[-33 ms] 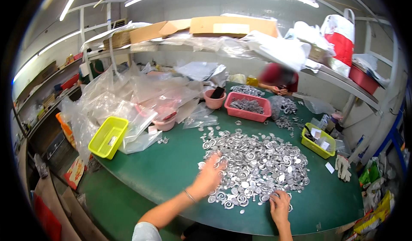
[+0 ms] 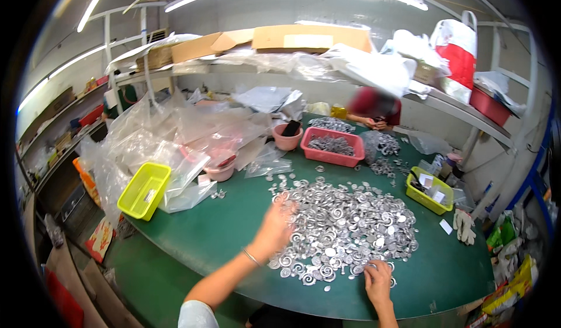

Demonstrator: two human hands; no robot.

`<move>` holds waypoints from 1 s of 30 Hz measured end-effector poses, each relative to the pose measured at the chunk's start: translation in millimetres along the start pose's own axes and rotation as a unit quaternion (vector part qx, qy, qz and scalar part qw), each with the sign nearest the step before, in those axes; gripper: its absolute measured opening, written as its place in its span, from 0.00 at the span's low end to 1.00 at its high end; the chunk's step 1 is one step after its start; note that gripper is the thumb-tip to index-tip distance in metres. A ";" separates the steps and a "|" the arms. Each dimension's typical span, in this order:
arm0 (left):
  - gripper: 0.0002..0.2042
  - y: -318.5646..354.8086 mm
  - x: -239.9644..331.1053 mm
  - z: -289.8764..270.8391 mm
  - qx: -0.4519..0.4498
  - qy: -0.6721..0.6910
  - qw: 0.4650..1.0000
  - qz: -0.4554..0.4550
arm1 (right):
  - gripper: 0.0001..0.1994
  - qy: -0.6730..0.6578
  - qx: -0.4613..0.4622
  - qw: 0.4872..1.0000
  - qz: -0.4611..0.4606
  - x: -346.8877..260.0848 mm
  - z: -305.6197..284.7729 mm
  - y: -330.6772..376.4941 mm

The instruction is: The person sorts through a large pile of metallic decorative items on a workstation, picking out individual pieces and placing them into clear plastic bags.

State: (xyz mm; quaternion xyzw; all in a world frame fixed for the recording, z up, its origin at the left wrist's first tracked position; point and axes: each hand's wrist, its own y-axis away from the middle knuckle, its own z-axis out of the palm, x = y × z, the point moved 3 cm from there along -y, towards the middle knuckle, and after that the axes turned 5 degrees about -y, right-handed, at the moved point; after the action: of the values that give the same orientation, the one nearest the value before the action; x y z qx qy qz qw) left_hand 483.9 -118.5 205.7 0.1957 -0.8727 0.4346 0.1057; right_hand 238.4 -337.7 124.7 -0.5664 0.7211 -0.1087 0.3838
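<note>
A broad heap of small silver metal pieces (image 2: 345, 225), many spiral-shaped and some flat ovals, lies on the green table (image 2: 193, 240). My left hand (image 2: 276, 221) is over the heap's left edge, a metal bangle on its wrist. Its fingertips are slightly blurred among the pieces, so whether they grip one is unclear. At the near right edge of the heap rests my right hand (image 2: 378, 278), fingers curled down and thumb bent toward them. Whatever lies between those fingertips is too small to make out.
Behind the heap stands a pink basket (image 2: 331, 157) of metal pieces. Yellow-green trays (image 2: 145, 192) flank the heap; the right tray (image 2: 429, 198) holds small items. Clear plastic bags (image 2: 152, 135) pile up at left, gloves (image 2: 464, 227) lie at right. Across the table another person's hands (image 2: 377, 123) are busy.
My left hand has shifted slightly left and away from me, to the heap's edge. My right hand stays at the near right edge. The whole view has moved a little.
</note>
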 end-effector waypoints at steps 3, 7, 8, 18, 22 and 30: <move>0.21 -85.3 -15.9 -51.3 0.115 0.065 0.990 -0.040 | 0.06 -0.023 0.005 0.999 -0.024 -11.6 3.1 3.8; 0.18 -186.2 13.0 -43.0 0.132 0.064 0.988 0.042 | 0.06 -0.052 -0.021 0.998 -0.002 -11.7 7.2 23.2; 0.18 -205.5 24.3 -43.3 0.141 0.014 0.986 0.089 | 0.07 -0.061 -0.015 0.998 0.006 -15.5 7.7 26.4; 0.15 -353.6 95.2 16.8 0.151 -0.311 0.926 0.151 | 0.07 -0.093 0.092 0.990 0.049 1.5 9.2 50.4; 0.09 -378.3 79.6 17.5 0.168 -0.265 0.947 0.067 | 0.08 -0.109 0.090 0.989 0.052 -0.8 9.2 50.0; 0.09 -416.0 57.1 -17.2 0.341 0.218 0.914 -0.029 | 0.08 -0.132 0.101 0.983 0.072 4.0 10.0 49.8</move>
State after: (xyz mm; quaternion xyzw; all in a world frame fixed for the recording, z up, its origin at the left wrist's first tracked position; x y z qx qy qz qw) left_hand 613.0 -346.0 534.6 0.1455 -0.6205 0.7345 0.2332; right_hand 208.3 -321.9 86.7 -0.4808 0.6880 -0.0773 0.5381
